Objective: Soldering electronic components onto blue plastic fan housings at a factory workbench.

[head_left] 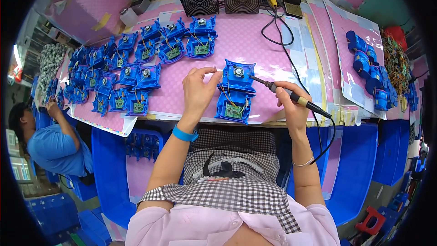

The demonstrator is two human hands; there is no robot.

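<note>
My right hand grips a soldering iron by its handle. The iron's tip reaches the right side of an opened blue plastic housing. A round speaker sits in the upper half of this housing, and thin wires run down to a green circuit board in the lower half. Just left of the housing, my left hand has thumb and index finger brought close together. A tiny thin piece seems to stick up between them, too small to name.
Several similar opened blue housings cover the table's left. Two black fans stand at the back, beside a soldering-iron stand. Blue rounded parts lie at right. A black cable crosses the table. A co-worker sits at left.
</note>
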